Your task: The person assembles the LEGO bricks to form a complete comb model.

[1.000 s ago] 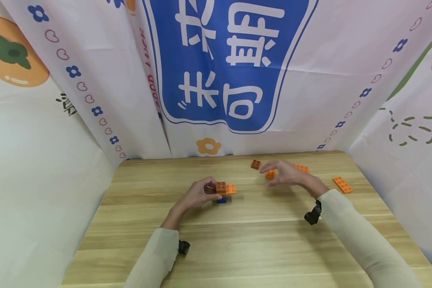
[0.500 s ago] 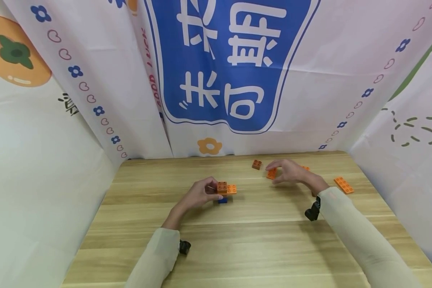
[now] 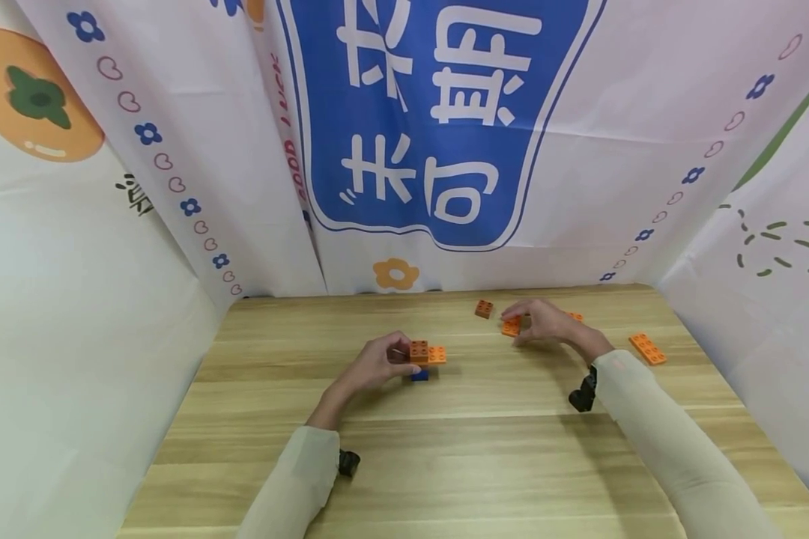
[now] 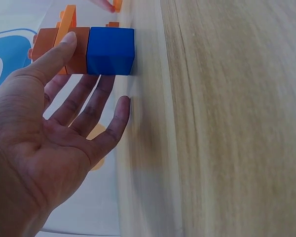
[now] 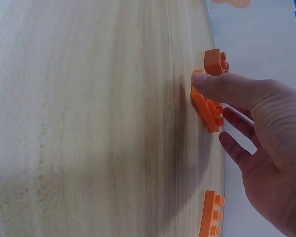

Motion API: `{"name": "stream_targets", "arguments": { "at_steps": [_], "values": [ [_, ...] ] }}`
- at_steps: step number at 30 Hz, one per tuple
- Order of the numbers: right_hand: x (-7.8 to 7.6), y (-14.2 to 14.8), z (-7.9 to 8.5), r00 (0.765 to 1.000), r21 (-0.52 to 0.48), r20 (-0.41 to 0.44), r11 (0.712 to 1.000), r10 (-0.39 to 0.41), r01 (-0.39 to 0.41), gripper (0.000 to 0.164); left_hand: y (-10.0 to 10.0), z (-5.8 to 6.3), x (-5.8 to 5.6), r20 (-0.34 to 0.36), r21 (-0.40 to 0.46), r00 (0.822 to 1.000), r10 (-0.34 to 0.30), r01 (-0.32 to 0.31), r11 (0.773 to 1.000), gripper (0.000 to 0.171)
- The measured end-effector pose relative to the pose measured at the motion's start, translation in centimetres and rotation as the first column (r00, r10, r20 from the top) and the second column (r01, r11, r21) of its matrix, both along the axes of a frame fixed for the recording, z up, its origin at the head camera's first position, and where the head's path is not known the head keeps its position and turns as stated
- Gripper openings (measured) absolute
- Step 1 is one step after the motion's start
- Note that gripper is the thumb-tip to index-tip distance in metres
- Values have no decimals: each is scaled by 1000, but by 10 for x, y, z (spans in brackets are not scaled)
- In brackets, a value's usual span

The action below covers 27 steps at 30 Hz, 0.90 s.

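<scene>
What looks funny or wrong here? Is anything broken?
The big white writing on the cloth lies on its side. Also, the thin orange brick between the brown bricks in the left hand sticks out, maybe on purpose. Nothing looks broken.

Your head view looks forward and down across the tabletop (image 3: 458,471); wrist views, sharing it, closely face your left hand (image 4: 49,138) and right hand (image 5: 269,133).

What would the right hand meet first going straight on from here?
For the right hand, first the orange brick already between its thumb and fingers. Beyond that, the brown brick looks roughly in line, though depth is unclear.
</scene>
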State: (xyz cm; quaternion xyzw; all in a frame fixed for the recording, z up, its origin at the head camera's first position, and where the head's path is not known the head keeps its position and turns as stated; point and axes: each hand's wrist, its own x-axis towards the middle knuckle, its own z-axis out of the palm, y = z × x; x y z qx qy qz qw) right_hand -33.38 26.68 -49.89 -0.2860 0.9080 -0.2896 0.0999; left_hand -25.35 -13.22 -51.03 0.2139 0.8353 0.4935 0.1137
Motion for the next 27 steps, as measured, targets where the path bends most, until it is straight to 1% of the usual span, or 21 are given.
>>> {"name": "stream_targets", "arguments": {
  "at_steps": [4,10,14,20,23,27],
  "values": [
    [0,0,-1,1000,15,-18,1000,12,-11,51,1,0,0,-2,-2,1000,0,0,1000,27],
    [-1,0,-3,1000,14,-21,1000,16,-16,48,1,0,0,12,-1,1000,11,-11,1000,27],
    [-1,-1,-5,998,17,-53,999,29,-28,43,2,1,-1,15,-8,1000,20,-20,1000,28],
    [0,-4,-5,991,70,-120,997,53,-44,38,1,1,0,3,-10,1000,15,-15,1000,27],
    [1,-5,-6,990,94,-136,995,47,-34,36,1,1,0,3,-11,1000,14,-14,1000,27],
    [2,-6,-7,988,97,-145,995,44,-30,34,1,0,1,-3,-14,1000,13,-13,1000,27]
  ]
}}
